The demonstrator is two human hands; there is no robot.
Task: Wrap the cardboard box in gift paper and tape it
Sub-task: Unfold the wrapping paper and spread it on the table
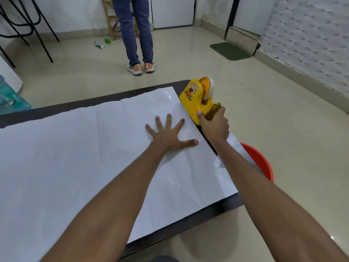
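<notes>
A large sheet of white gift paper (85, 157) lies spread flat over the dark table (217, 210), white side up, with fold creases. My left hand (170, 135) presses flat on the paper near its right edge, fingers spread straight. My right hand (214, 123) grips the near end of a yellow tape dispenser (194, 101) that stands at the table's right edge, beside the paper. The dispenser carries a roll of clear tape on an orange hub (206, 86). No cardboard box is in view.
A red bucket (258, 161) sits on the floor just right of the table. A person in jeans and orange shoes (140, 67) stands beyond the far edge. A green mat (229, 51), a can and a green bottle lie on the floor.
</notes>
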